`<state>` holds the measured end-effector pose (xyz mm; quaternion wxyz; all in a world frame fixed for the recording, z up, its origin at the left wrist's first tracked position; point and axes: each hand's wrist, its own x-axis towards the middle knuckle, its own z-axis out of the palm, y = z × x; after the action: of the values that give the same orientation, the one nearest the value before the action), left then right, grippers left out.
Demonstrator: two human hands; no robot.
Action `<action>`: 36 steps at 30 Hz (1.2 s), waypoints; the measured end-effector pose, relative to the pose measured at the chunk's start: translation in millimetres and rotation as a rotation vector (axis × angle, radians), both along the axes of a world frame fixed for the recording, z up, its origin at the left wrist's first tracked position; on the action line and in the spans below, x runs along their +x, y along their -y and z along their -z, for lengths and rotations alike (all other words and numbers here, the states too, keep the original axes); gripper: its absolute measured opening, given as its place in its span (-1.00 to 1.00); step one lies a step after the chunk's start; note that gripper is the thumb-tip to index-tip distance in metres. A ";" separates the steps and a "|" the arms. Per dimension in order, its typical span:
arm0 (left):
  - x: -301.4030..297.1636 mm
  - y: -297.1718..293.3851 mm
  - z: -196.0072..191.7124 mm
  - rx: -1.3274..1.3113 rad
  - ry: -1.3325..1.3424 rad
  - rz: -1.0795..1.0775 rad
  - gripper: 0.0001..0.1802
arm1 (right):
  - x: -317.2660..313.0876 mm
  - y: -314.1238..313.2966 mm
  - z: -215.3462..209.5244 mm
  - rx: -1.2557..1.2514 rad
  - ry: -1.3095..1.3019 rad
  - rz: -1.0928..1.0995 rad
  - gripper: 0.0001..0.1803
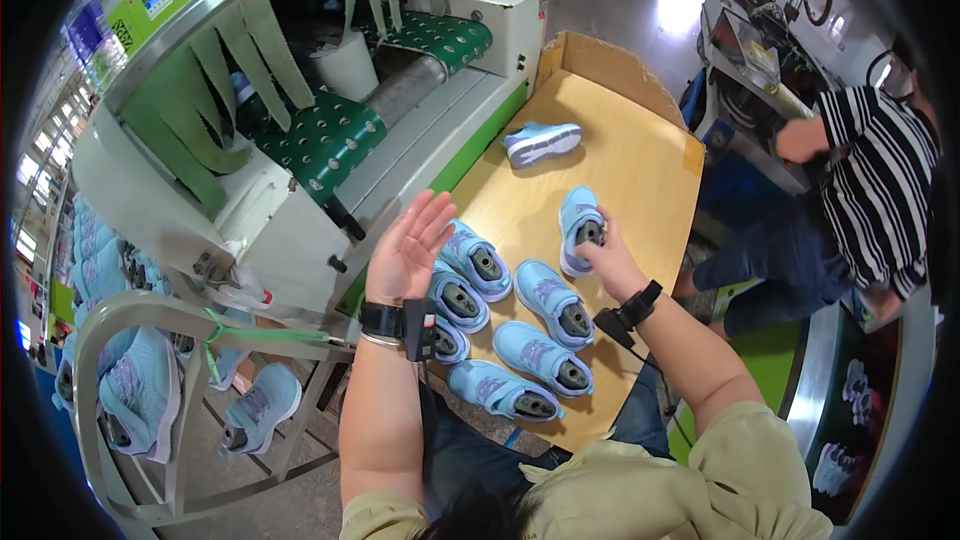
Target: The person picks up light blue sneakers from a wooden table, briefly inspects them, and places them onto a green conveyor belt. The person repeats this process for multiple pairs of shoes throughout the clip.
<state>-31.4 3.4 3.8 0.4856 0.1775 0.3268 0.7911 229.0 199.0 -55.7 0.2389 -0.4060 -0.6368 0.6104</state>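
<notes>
My right hand (612, 258) grips the heel end of a light-blue sneaker (578, 210), whose toe points away from me. Dark shoe lasts show in the openings of this shoe and the others near me. My left hand (412, 240) is raised at the table's left edge, fingers stretched out, palm showing, nothing in it. Beside and below it stand several matching sneakers (545, 292) in two loose groups. Another blue sneaker (543, 144) lies on its side farther back, its pale sole towards me. Both wrists wear black strapped devices.
The wooden tabletop (640, 155) has a cardboard guard (620, 75) at its far end. A machine with green perforated belts (325, 145) and hanging green strips stands at left. A metal rack (95, 340) holds more blue shoes. A person in a striped shirt (880, 170) works at right.
</notes>
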 end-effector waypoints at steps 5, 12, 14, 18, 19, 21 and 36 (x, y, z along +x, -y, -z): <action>23.6 -6.5 3.8 -0.062 -0.196 0.229 -0.26 | -7.3 2.3 -71.4 -0.207 -0.420 -0.094 -0.16; 54.2 -1.0 -25.9 0.202 0.008 0.373 -0.15 | -10.9 64.2 -127.5 0.334 -0.152 -0.383 -0.14; 30.3 6.2 -31.7 0.206 -0.116 0.225 -0.18 | 12.1 61.0 -97.0 0.516 0.128 -0.458 -0.10; -12.3 14.7 -44.6 0.312 -0.021 -0.013 -0.27 | 47.0 86.3 -24.7 0.378 0.206 -0.495 -0.10; -21.6 17.5 -46.6 0.328 0.026 -0.076 -0.28 | 49.1 97.3 -15.5 0.351 0.152 -0.473 -0.11; -28.6 17.3 -40.2 0.352 -0.018 -0.093 -0.31 | 48.5 104.9 -7.4 0.282 0.126 -0.380 -0.10; -40.0 8.1 -35.0 -0.002 -0.231 -0.217 -0.20 | -196.6 -62.8 -220.4 0.919 -0.403 -0.172 -0.29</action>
<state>-71.4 -4.8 38.8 0.3567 0.2305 0.3985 0.8129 32.4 261.8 164.6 0.4598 -0.0791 -0.8119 0.3510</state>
